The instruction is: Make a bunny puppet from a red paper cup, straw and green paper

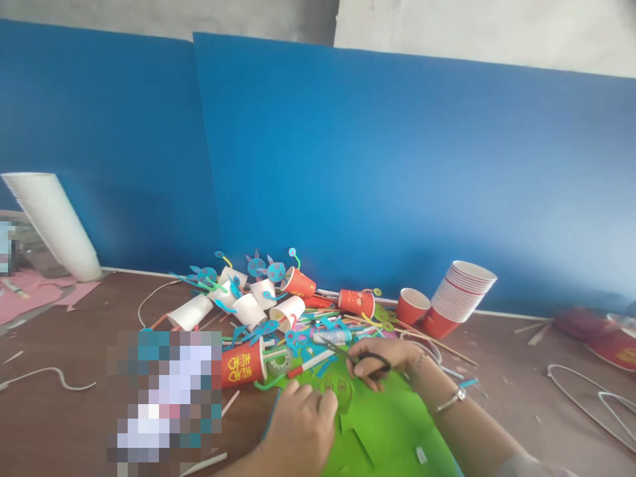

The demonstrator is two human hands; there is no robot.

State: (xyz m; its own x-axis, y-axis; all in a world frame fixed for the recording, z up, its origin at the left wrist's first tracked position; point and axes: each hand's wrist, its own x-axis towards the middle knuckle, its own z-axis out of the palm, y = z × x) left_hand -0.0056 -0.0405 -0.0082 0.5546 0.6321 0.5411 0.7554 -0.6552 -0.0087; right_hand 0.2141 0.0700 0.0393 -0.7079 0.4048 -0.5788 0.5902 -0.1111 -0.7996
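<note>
My right hand [377,361] grips dark-handled scissors [339,349], whose blades point left over the pile of craft scraps. Below and to the left, my left hand [302,421] has its fingers curled at the edge of the green paper [392,424]; a face with round eyes is drawn on a green piece [338,391] just beside it. Whether the fingers pinch that piece is hard to make out. A red cup with yellow characters [242,362] lies on its side to the left, with straws by its mouth. A glue-like tube [332,336] lies beyond the scissors.
White cups [249,311] and red cups [356,303] with blue paper animal shapes lie behind. Stacked cups [460,295] lean at the right, a tall white stack [54,225] at the far left. A cable [591,391] lies right; blue panels [397,165] stand behind the table.
</note>
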